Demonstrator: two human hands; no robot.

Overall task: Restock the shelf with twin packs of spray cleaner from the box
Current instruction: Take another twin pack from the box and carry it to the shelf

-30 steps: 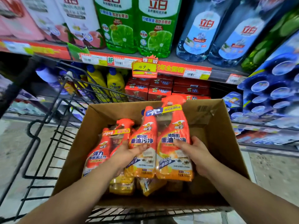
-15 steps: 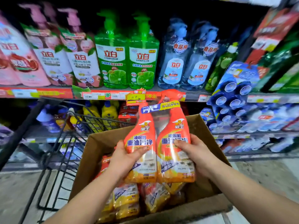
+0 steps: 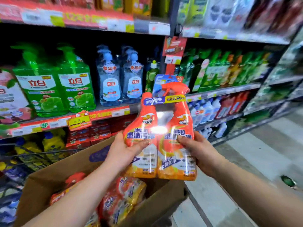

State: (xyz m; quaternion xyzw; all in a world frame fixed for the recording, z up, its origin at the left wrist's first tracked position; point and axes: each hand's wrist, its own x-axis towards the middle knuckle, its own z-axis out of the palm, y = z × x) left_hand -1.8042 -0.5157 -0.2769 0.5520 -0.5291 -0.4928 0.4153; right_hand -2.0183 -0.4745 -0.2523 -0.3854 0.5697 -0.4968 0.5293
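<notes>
Lifted clear above box (image 3: 49, 181) | twin pack (image 3: 159, 136) upright | left hand (image 3: 124, 153), right hand (image 3: 198, 153) clasping opposite sides | shelf (image 3: 221, 91) ahead-right.

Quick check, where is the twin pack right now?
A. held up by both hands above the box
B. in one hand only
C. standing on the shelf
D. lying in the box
A: the left hand and right hand grip the twin pack from either side, above the box.
</notes>
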